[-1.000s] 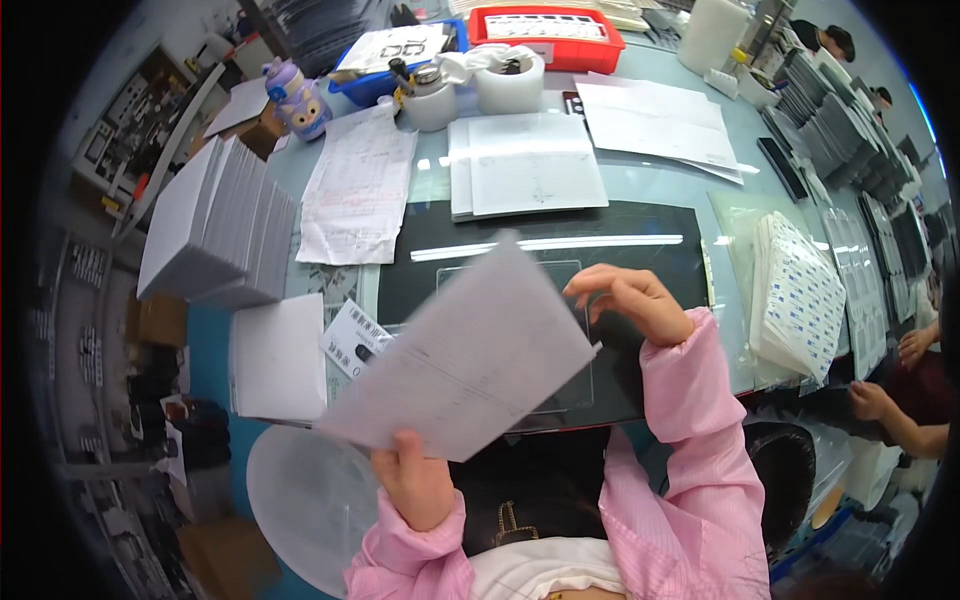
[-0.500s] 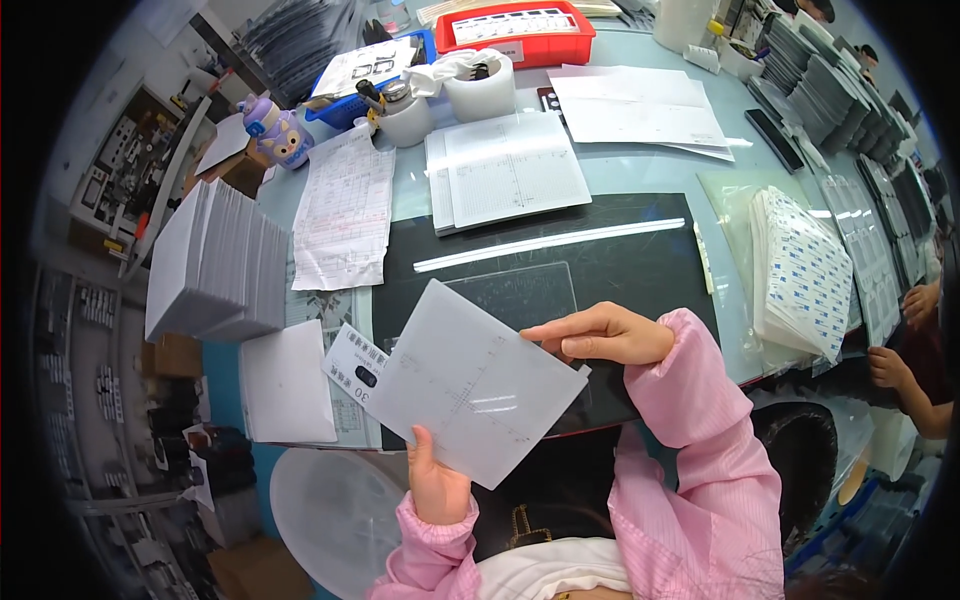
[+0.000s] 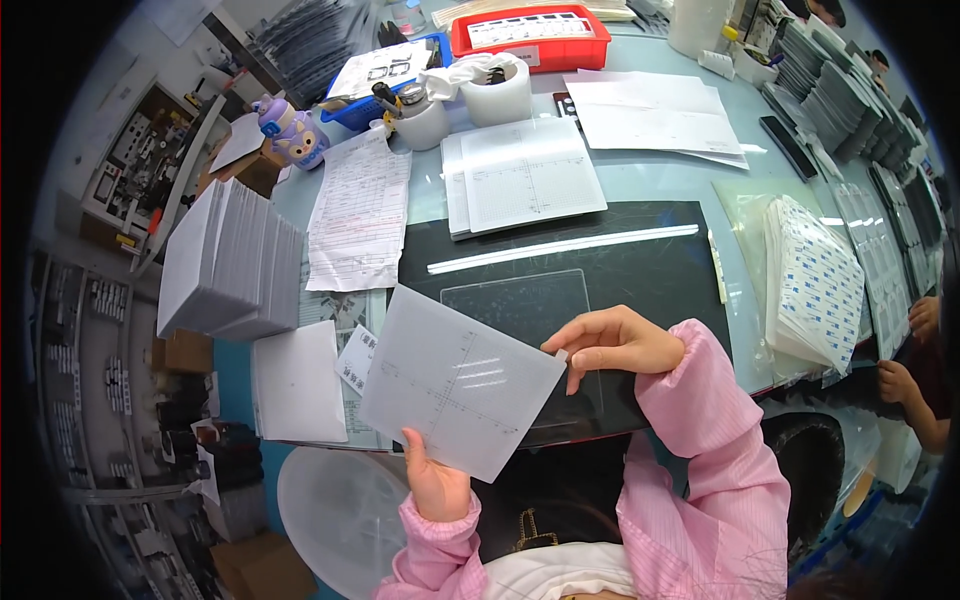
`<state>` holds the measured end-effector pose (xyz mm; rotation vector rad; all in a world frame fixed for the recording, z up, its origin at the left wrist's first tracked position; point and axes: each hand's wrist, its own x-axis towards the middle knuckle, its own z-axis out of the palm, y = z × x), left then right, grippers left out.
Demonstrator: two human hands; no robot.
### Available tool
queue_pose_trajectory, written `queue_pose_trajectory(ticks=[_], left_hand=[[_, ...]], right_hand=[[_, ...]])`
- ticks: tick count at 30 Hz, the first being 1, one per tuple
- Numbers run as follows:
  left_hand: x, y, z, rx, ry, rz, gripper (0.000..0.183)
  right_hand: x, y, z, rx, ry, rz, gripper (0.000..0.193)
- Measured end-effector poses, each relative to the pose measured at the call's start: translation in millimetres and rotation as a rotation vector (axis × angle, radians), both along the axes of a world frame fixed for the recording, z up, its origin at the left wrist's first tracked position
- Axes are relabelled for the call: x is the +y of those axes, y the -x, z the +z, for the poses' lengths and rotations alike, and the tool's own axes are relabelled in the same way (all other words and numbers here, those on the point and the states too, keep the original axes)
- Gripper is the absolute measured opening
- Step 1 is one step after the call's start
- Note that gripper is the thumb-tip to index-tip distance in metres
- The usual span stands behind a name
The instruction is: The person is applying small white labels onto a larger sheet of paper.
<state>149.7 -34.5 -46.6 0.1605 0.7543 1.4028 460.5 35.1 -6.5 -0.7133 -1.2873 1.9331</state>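
Note:
A thin, translucent white sheet [image 3: 455, 395] printed with a pair of crossing axes is held tilted above the near edge of the table. My left hand [image 3: 437, 483] grips its lower edge, the thumb on top and the other fingers hidden beneath. A small pale tab [image 3: 561, 356] sticks out at the sheet's right corner. My right hand [image 3: 620, 342] is at that corner, its index fingertip by the edge and its thumb close to the tab, with the fingers apart. Under the sheet, a clear rectangular plate [image 3: 520, 300] lies on the black mat [image 3: 640, 270].
Similar printed sheets [image 3: 535, 180] are stacked beyond the mat. A tall white stack [image 3: 230, 265] and white sheets [image 3: 300, 385] stand at left, near a printed card [image 3: 357, 358]. Bagged blue-dotted sheets [image 3: 815, 280] lie at right. Another person's hand [image 3: 893, 382] shows at far right.
The sheet has turned slightly clockwise and its tabbed corner has come nearer my right thumb. My right index finger has slid along the edge to that corner. The card is more covered.

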Motion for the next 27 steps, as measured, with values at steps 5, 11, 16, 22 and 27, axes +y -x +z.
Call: queue_pose_trajectory(ticks=[5, 11, 16, 22, 27], left_hand=[[-4, 1, -4, 0.004, -0.016, -0.004, 0.048], [-8, 6, -6, -0.025, -0.017, -0.012, 0.047], [-18, 4, 11, 0.17, -0.126, -0.126, 0.043], [6, 3, 55, 1.301, -1.248, -0.353, 0.021], [-16, -27, 13, 1.808, -1.332, -0.526, 0.033]], right_hand=[[0, 0, 2, -0.105, 0.096, 0.018, 0.023], [1, -1, -3, -0.14, 0.122, 0.099, 0.018], [0, -5, -1, -0.028, 0.115, 0.047, 0.02], [7, -11, -3, -0.214, 0.219, -0.281, 0.04], [19, -9, -5, -0.392, 0.243, -0.24, 0.04]])
